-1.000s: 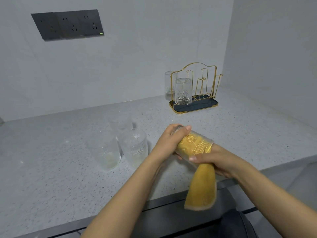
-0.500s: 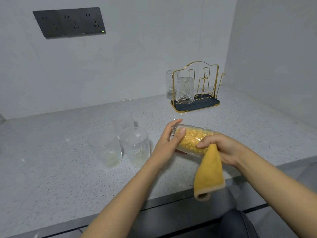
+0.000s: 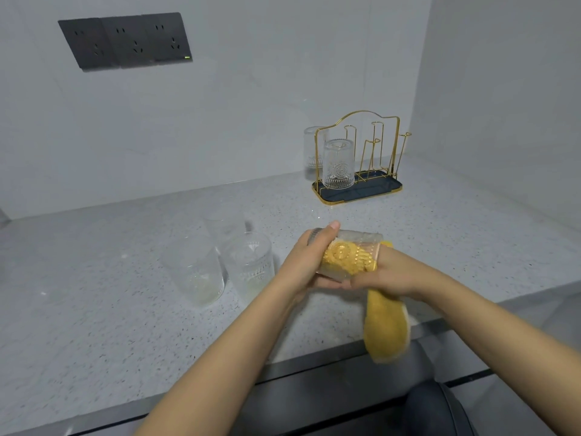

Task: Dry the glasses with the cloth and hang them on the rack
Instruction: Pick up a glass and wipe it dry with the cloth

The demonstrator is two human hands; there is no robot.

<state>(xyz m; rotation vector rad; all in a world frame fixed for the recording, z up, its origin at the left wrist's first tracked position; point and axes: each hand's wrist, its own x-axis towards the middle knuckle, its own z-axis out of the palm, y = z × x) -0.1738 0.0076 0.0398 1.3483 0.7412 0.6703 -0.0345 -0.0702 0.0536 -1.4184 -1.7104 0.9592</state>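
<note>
While the left hand [image 3: 301, 262] curls round the base end of the glass [image 3: 345, 254] and the right hand [image 3: 382, 272] grips the yellow cloth [image 3: 385, 325] at its mouth, the glass lies on its side in the air above the front part of the bench [image 3: 94, 309], roughly at 6 o'clock from the rack [image 3: 358, 158]. Part of the cloth is stuffed inside the glass; its tail hangs past the bench edge.

Risks, as judged:
- Wet patterned glass, held only at the ends; a twist of the cloth against a loose left grip could spin it free, and it would fall onto the hard bench or off the edge.
- Three undried glasses [image 3: 220, 262] stand close at 9 o'clock of the hands; a left elbow swing could knock them together.
- Rack already holds one glass upside down [image 3: 338, 165] on a front peg, another glass [image 3: 312, 149] behind at 10 o'clock of it; a careless hang on the neighbouring peg could clip it.
- Cloth tail could snag on the rim when pulled out.

Against half a second ago: the right hand has rolled under, wrist turned over, and its fingers now reach below the glass toward the left palm. The cloth tail hangs lower and further right. The left thumb now lies over the top of the base.
</note>
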